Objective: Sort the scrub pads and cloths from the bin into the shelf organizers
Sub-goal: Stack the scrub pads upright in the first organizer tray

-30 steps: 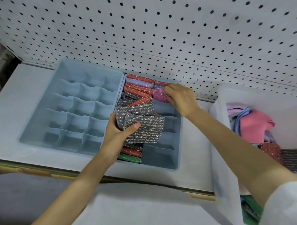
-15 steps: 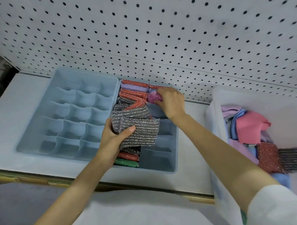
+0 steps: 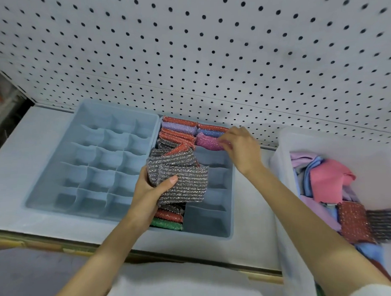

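We are mid-placement. Our right grip (image 3: pixel 239 147), upper centre of the frame, pinches a pink pad (image 3: pixel 207 142) and stands it on edge in the right column of the right organizer (image 3: pixel 209 224), just below a blue pad and a red one. Our left grip (image 3: pixel 150 195), at centre, is closed round a wad of grey pads (image 3: pixel 184 180), held over that organizer's packed left column. The bin (image 3: pixel 284 173) at the right edge holds cloths (image 3: pixel 328 179) and more pads. Next, we judge, the pink pad needs seating and letting go. Then a grey pad should be drawn from the wad for the next free slot below.
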`<control>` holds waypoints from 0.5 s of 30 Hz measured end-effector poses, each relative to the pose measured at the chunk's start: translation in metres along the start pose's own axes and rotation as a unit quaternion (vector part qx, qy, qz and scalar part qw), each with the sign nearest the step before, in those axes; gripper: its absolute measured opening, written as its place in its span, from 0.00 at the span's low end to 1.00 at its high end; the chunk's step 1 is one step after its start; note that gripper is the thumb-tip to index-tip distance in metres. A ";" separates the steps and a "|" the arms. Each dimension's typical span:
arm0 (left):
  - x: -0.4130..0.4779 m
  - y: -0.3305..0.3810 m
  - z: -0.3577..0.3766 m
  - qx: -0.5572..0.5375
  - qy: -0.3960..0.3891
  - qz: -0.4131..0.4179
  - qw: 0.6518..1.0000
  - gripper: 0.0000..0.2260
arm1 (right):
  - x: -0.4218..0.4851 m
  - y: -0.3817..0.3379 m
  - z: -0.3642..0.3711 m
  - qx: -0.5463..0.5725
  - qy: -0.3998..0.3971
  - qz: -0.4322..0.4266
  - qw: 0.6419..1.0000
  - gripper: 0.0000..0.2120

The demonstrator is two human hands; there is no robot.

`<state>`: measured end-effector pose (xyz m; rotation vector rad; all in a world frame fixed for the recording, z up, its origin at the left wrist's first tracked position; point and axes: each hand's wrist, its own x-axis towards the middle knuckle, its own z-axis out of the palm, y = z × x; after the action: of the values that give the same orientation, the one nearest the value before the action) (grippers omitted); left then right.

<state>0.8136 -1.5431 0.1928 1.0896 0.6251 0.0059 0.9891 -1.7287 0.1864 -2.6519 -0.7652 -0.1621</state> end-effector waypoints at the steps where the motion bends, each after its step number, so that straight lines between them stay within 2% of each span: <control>1: 0.000 0.000 0.000 -0.001 0.000 0.000 1.000 0.37 | -0.002 0.000 0.003 -0.006 -0.001 0.001 1.000 0.05; 6: 0.000 0.001 0.001 -0.004 0.001 0.000 1.000 0.36 | 0.005 -0.001 0.016 0.012 -0.030 0.038 0.999 0.07; 11: 0.000 0.004 0.001 -0.016 0.005 -0.014 1.000 0.38 | 0.012 0.006 0.008 0.003 -0.121 0.008 0.993 0.12; 13: 0.000 0.006 0.002 -0.032 0.006 -0.024 0.999 0.36 | 0.009 0.007 -0.002 0.057 -0.130 0.021 0.990 0.12; 15: 0.000 0.008 0.003 -0.046 0.006 -0.030 0.998 0.30 | 0.003 -0.006 -0.020 0.177 -0.070 0.095 0.977 0.10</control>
<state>0.8175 -1.5416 0.2008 0.9817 0.6624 -0.0095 0.9888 -1.7302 0.2075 -2.3918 -0.5196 0.1966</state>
